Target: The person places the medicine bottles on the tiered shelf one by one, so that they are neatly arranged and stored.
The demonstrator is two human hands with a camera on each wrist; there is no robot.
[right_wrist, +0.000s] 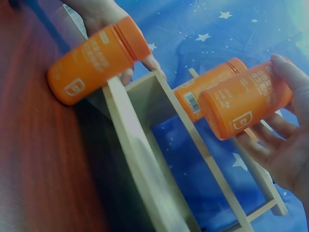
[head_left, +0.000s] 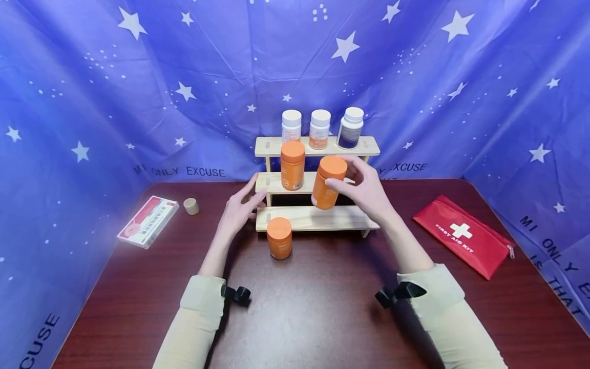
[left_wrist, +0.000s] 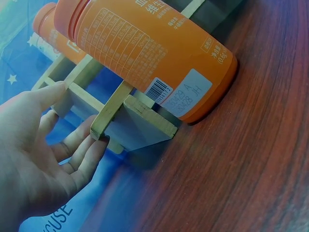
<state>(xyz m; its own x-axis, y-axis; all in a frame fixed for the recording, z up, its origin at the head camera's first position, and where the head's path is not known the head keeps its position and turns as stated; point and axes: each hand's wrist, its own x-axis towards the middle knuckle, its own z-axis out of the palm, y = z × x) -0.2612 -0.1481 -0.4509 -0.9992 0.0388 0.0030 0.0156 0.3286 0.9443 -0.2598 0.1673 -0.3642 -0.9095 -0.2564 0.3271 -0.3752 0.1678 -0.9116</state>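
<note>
My right hand (head_left: 366,187) grips an orange bottle (head_left: 329,187) between thumb and fingers, slightly tilted, in front of the middle tier of a wooden step rack (head_left: 318,219). In the right wrist view, this bottle (right_wrist: 246,101) overlaps another orange bottle (right_wrist: 186,92) that stands on the middle tier. At the rack's left end, my left hand (head_left: 238,209) holds the board ends; in the left wrist view its fingertips (left_wrist: 98,137) curl at a board's edge. A third orange bottle (head_left: 279,241) stands upright on the table, before the lowest tier's left end.
Two white bottles (head_left: 291,123) (head_left: 320,125) and a white-capped dark-labelled bottle (head_left: 351,128) line the top tier. Left on the table (head_left: 295,318) lie a white-and-red box (head_left: 148,221) and a small pale cylinder (head_left: 191,206). A red first aid pouch (head_left: 463,236) lies right. Blue starred cloth (head_left: 221,77) hangs behind.
</note>
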